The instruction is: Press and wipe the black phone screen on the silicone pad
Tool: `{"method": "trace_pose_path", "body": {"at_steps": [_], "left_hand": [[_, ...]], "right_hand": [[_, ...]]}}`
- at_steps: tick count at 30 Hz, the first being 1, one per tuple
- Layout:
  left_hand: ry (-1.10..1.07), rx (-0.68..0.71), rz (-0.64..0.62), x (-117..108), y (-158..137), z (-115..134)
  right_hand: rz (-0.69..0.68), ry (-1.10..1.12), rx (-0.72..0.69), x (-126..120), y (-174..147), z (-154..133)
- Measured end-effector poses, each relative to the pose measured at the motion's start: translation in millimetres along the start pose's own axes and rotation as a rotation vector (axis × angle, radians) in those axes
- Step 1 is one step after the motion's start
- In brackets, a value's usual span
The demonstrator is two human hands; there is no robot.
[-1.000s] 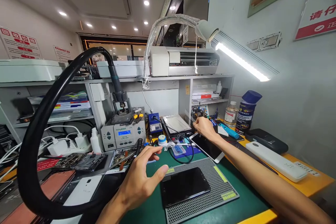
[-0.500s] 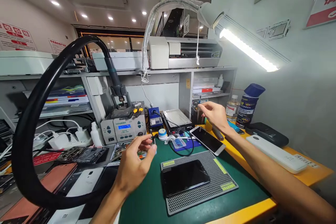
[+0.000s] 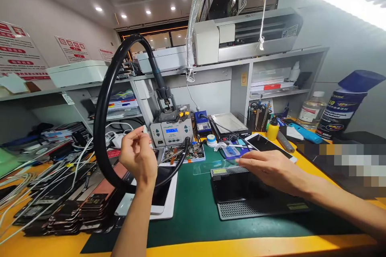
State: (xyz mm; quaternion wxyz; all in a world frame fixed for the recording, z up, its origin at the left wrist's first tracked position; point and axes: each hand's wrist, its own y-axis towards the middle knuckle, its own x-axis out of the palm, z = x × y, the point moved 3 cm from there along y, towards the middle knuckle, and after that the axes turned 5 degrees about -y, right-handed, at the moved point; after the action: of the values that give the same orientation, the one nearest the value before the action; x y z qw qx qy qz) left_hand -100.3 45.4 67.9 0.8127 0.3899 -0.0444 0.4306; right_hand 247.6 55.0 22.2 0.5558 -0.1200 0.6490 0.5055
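Note:
My left hand (image 3: 138, 154) is raised left of the hot-air station (image 3: 171, 131), its thumb and fingers pinched together. What they hold, if anything, is hidden. My right hand (image 3: 268, 166) reaches in over a black phone (image 3: 230, 188), fingertips pressed together near the phone's upper edge. A thin clear sheet (image 3: 208, 167) extends left from those fingertips, and they seem to grip its end. Beneath the hand, the phone lies face up on a grey perforated mat (image 3: 238, 210). Part of the phone and mat is covered by the right hand and forearm.
A black hose (image 3: 102, 116) loops around beside my left hand. Stacked phone parts (image 3: 93, 209) and cables fill the left side. Behind the mat stand a parts tray (image 3: 197, 153), a small jar (image 3: 211, 140) and a yellow bottle (image 3: 272, 130). A white phone (image 3: 265, 146) lies beyond my right hand.
My right hand has come down from the back tool holder to the black phone. My left hand has moved left and up. The clear sheet now shows; the camera view has shifted.

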Motion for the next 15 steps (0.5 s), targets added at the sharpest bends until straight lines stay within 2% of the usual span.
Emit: {"method": "trace_pose_path", "body": {"at_steps": [4,8,15], "left_hand": [[0.05,0.011,-0.035,-3,5,-1],[0.104,0.068,-0.048,-6,6,-1],[0.225,0.192,-0.225,3,-12,2]], "right_hand": [[-0.033,-0.112,-0.113,16,18,-3],[-0.055,-0.115,-0.111,29,25,-1],[-0.067,-0.078,-0.163,31,37,-8]]}}
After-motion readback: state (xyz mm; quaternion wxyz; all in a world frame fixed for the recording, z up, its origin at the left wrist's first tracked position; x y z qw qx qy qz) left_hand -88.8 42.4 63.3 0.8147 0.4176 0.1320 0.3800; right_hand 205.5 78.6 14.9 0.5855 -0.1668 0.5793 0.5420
